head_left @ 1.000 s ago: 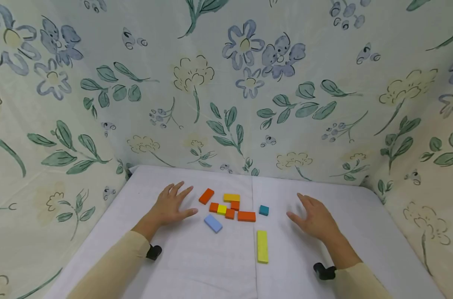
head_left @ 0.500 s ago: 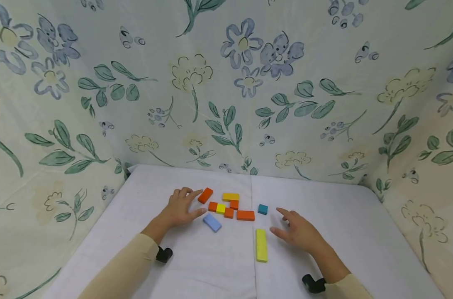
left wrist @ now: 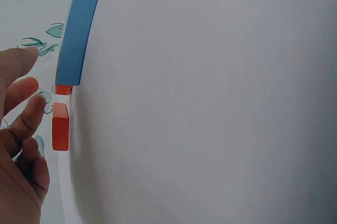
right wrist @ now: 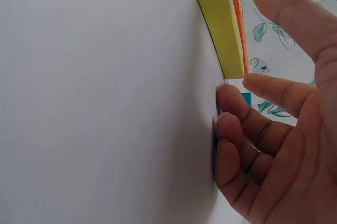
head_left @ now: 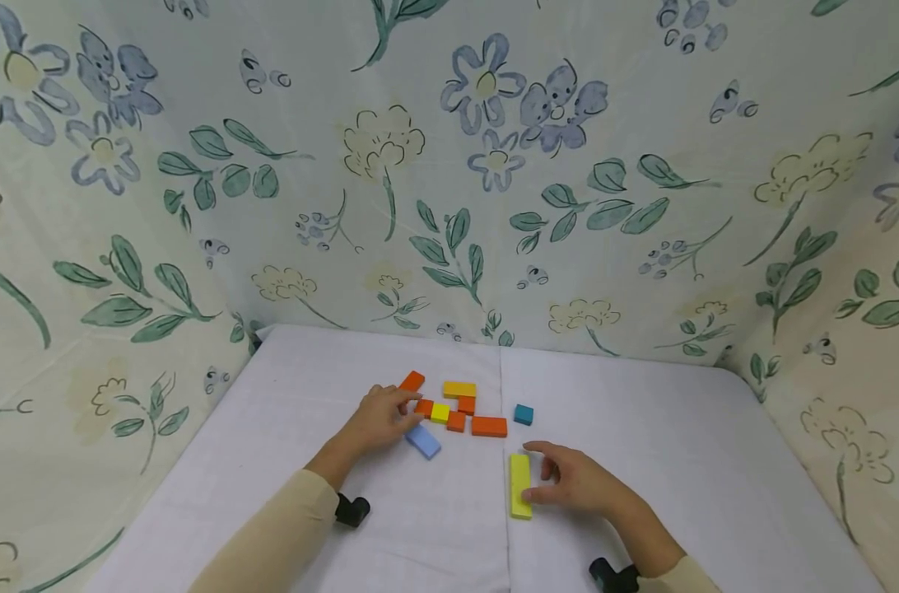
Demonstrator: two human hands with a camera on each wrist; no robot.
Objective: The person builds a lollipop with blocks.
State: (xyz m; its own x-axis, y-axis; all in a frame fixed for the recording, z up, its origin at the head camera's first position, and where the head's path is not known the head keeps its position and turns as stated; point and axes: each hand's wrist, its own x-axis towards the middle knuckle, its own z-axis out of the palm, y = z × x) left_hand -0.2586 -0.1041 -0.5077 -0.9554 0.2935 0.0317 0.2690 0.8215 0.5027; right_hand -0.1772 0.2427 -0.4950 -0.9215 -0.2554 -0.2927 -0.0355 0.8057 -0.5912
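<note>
Two hands have thumb and index finger apart: the right hand [head_left: 579, 481] at the right side of the long yellow block [head_left: 519, 473], the left hand [head_left: 376, 419] and light blue block [head_left: 424, 443] well left of it, the white cloth [head_left: 427, 535] beneath it.

the long block [head_left: 519, 478] is yellow-green, the angled block [head_left: 423, 442] light blue, the small block [head_left: 524, 414] teal; five blocks [head_left: 490, 427] are orange-red, the wide block [head_left: 460, 389] golden and the square block [head_left: 440, 413] lemon yellow. the desk cloth [head_left: 405, 527] is white. the pale backdrop [head_left: 316, 66] bears blue flowers [head_left: 486, 82], green leaves [head_left: 608, 218] and cream blooms [head_left: 384, 142]. the sleeves [head_left: 279, 527] are beige.
</note>
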